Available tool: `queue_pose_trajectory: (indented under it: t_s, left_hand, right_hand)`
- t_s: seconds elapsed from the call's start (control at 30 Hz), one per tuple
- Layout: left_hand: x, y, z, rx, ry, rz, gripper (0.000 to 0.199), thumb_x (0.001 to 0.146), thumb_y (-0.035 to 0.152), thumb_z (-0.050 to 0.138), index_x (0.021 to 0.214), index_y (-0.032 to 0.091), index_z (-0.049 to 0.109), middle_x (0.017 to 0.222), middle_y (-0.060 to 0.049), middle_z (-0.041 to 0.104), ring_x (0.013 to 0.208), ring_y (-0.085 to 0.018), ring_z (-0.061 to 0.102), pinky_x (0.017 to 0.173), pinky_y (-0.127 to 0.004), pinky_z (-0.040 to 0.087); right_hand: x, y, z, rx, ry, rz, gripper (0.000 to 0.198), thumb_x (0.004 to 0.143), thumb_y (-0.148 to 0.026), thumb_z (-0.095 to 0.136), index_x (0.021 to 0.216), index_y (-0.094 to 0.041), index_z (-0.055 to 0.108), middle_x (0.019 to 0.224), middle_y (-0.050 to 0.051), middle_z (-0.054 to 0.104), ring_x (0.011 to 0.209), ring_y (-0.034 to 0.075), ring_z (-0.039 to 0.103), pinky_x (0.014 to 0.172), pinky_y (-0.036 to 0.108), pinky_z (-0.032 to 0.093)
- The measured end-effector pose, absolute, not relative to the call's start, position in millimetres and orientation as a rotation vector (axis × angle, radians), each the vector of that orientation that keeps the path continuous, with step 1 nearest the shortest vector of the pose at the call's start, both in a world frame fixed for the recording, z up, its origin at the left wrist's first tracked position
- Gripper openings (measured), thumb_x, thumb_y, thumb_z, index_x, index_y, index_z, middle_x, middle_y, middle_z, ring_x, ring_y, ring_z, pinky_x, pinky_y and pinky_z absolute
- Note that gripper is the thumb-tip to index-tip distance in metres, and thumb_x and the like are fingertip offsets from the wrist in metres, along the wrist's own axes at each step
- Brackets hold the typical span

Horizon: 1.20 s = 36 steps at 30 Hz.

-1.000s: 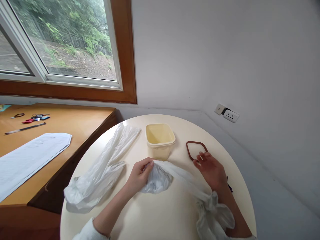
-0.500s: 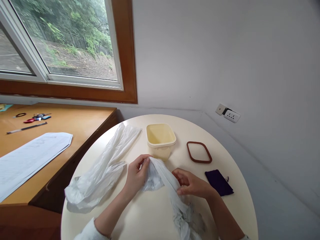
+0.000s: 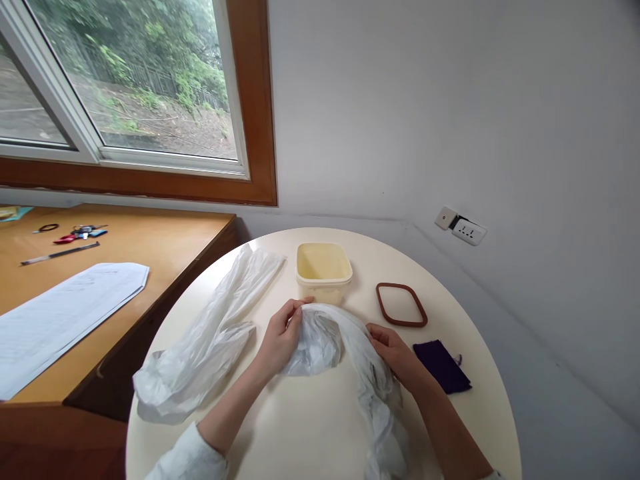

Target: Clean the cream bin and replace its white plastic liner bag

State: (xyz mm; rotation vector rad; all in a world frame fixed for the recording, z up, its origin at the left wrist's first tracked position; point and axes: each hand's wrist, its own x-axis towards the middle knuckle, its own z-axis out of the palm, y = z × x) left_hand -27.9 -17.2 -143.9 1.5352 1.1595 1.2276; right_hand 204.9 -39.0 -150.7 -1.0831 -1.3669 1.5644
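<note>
A round pale surface [image 3: 310,433] stands against the wall [image 3: 370,120]. At its middle, just on the near side of a yellow container [image 3: 325,283], is a translucent white bag [image 3: 353,328], between the two hands. The left hand [image 3: 284,337] pinches its far end between thumb and fingers; the right hand [image 3: 393,347] pinches its right-hand edge, farther along. From the left fingertips the bag's long axis arches rightward, then bends down toward the person, its loose length pointing to the near edge, inside the right forearm. A crumpled part hangs beneath the arch, beside the left hand. A second bag [image 3: 213,333] lies to the left; a brown ring [image 3: 407,324] and purple cloth [image 3: 442,367] lie to the right.
</note>
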Motion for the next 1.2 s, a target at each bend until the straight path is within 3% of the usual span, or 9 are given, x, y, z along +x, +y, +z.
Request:
queue_pose_trajectory:
  t_s: [0.27, 0.37, 0.53, 0.67, 0.8, 0.9, 1.03, 1.1, 1.2]
  left_hand:
    - [-29, 9, -158, 1.505, 1.209, 1.307, 0.025, 0.084, 0.037, 0.043, 0.082, 0.017, 0.057, 0.117, -0.011, 0.059, 0.103, -0.021, 0.055, 0.086, -0.032, 0.039]
    - [-31, 12, -163, 1.537, 1.237, 1.319, 0.027, 0.084, 0.038, 0.043, 0.082, 0.016, 0.058, 0.112, -0.01, 0.061, 0.098, -0.02, 0.056, 0.083, -0.03, 0.041]
    - [-39, 14, -163, 1.619, 1.323, 1.325, 0.024, 0.081, 0.036, 0.046, 0.082, 0.017, 0.06, 0.101, -0.008, 0.061, 0.091, -0.019, 0.057, 0.082, -0.032, 0.043]
    - [-41, 0, -141, 1.741, 1.4, 1.38, 0.017, 0.08, 0.03, 0.049, 0.09, 0.019, 0.058, 0.101, -0.006, 0.054, 0.098, -0.019, 0.052, 0.088, -0.035, 0.04]
    - [-29, -31, -104, 2.019, 1.358, 1.237, 0.011, 0.083, 0.026, 0.048, 0.089, 0.02, 0.055, 0.09, -0.005, 0.054, 0.085, -0.018, 0.053, 0.078, -0.033, 0.043]
    - [-15, -52, -88, 2.186, 1.185, 0.943, 0.036, 0.077, 0.029, 0.059, 0.111, 0.024, 0.05, 0.103, -0.006, 0.054, 0.094, -0.022, 0.051, 0.08, -0.035, 0.043]
    - [-1, -62, -88, 2.285, 1.08, 0.827, 0.075, 0.071, 0.027, 0.066, 0.134, 0.028, 0.026, 0.118, -0.009, 0.049, 0.1, -0.025, 0.048, 0.086, -0.04, 0.041]
    - [3, -63, -90, 2.265, 1.108, 0.855, 0.075, 0.073, 0.022, 0.061, 0.136, 0.029, 0.022, 0.118, -0.009, 0.049, 0.097, -0.024, 0.049, 0.085, -0.041, 0.041]
    - [5, -63, -88, 2.23, 1.154, 0.877, 0.064, 0.075, 0.017, 0.056, 0.132, 0.029, 0.03, 0.115, -0.007, 0.051, 0.094, -0.022, 0.051, 0.083, -0.038, 0.042]
  right_hand:
    - [213, -37, -146, -1.196, -1.254, 1.56, 0.031, 0.072, -0.046, 0.062, 0.068, -0.016, 0.059, 0.059, -0.004, 0.051, 0.053, 0.008, 0.039, 0.051, 0.021, 0.029]
    - [221, -41, -142, -1.127, -1.275, 1.709, 0.031, 0.07, -0.045, 0.065, 0.081, -0.017, 0.06, 0.066, -0.002, 0.058, 0.053, 0.009, 0.044, 0.05, 0.02, 0.03]
    - [230, -47, -146, -0.916, -1.286, 1.889, 0.051, 0.06, -0.035, 0.074, 0.104, -0.02, 0.052, 0.08, 0.002, 0.065, 0.062, 0.013, 0.056, 0.056, 0.023, 0.039]
    - [228, -42, -144, -0.87, -1.151, 1.81, 0.049, 0.064, -0.032, 0.072, 0.107, -0.021, 0.051, 0.083, 0.003, 0.065, 0.06, 0.012, 0.057, 0.053, 0.021, 0.038]
    - [219, -34, -127, -0.886, -0.997, 1.699, 0.044, 0.066, -0.034, 0.071, 0.105, -0.022, 0.053, 0.074, -0.001, 0.063, 0.055, 0.01, 0.054, 0.05, 0.019, 0.038]
    - [206, -30, -108, -0.875, -1.002, 1.693, 0.041, 0.069, -0.034, 0.069, 0.105, -0.023, 0.053, 0.07, -0.002, 0.062, 0.051, 0.009, 0.051, 0.048, 0.019, 0.037]
    - [186, -32, -85, -0.819, -1.09, 1.7, 0.039, 0.07, -0.033, 0.068, 0.104, -0.023, 0.052, 0.07, -0.002, 0.061, 0.053, 0.009, 0.051, 0.049, 0.019, 0.038]
    - [180, -33, -79, -0.814, -1.128, 1.703, 0.039, 0.07, -0.033, 0.067, 0.104, -0.022, 0.051, 0.071, -0.001, 0.061, 0.056, 0.011, 0.053, 0.051, 0.021, 0.04]
    - [177, -34, -75, -0.828, -1.164, 1.704, 0.039, 0.071, -0.034, 0.066, 0.105, -0.022, 0.05, 0.075, 0.0, 0.061, 0.06, 0.012, 0.054, 0.053, 0.022, 0.041]
